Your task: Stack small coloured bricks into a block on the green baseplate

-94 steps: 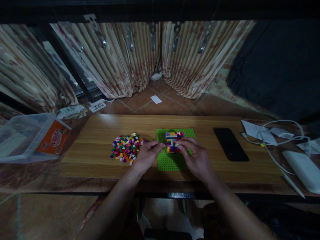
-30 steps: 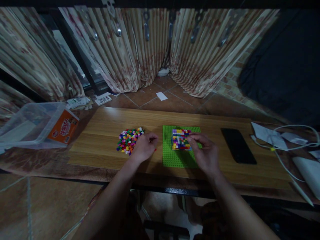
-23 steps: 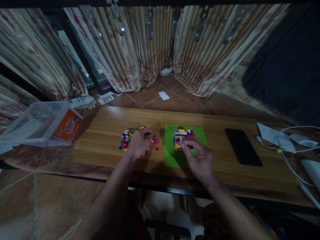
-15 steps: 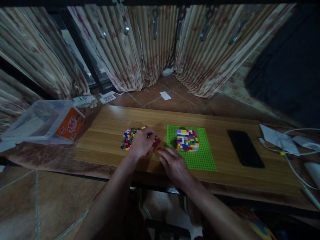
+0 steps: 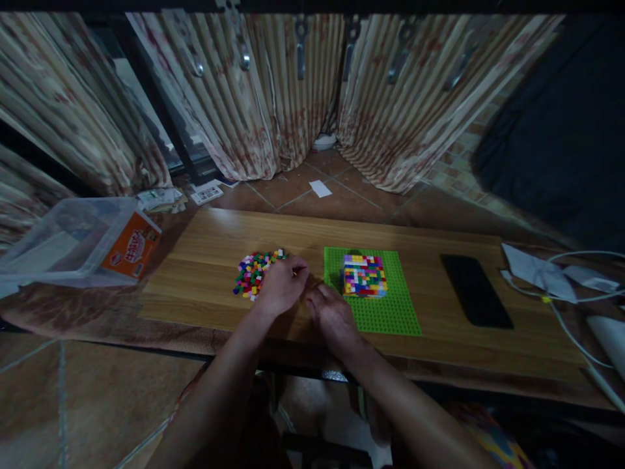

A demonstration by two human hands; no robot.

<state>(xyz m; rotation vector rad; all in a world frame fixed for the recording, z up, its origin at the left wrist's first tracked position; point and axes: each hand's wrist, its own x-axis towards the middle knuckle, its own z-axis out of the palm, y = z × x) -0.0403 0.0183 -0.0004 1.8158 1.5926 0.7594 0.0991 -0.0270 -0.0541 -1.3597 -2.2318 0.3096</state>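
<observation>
- Head view: a person sits at a low wooden table (image 5: 439, 339) in a dim room, both bare forearms reaching forward over its near edge.
- The left hand (image 5: 282, 286) lies palm down, fingers curled onto the near right edge of a pile of small coloured bricks (image 5: 254, 272). Whether it pinches a brick I cannot tell; the fingertips are too dark and small.
- The right hand (image 5: 332, 316) rests just beside the left hand, on its right, close to touching it. It lies palm down on the wood with loosely bent fingers, and I see nothing in it.
- Just beyond and to the right of the right hand lies a green baseplate (image 5: 390, 312); the hand sits at its near left corner.
- On the far part of that plate stands a block of stacked coloured bricks (image 5: 364, 275), ahead and right of the right hand and not touched by it.
- Well to the right of both hands a black phone (image 5: 476, 298) lies flat, and beyond it white cables (image 5: 561, 286) and papers.
- Far to the left of the left hand a clear plastic box (image 5: 73, 238) with an orange label sits off the table end.
- Behind the table, striped curtains (image 5: 273, 98) hang to a tiled floor.
</observation>
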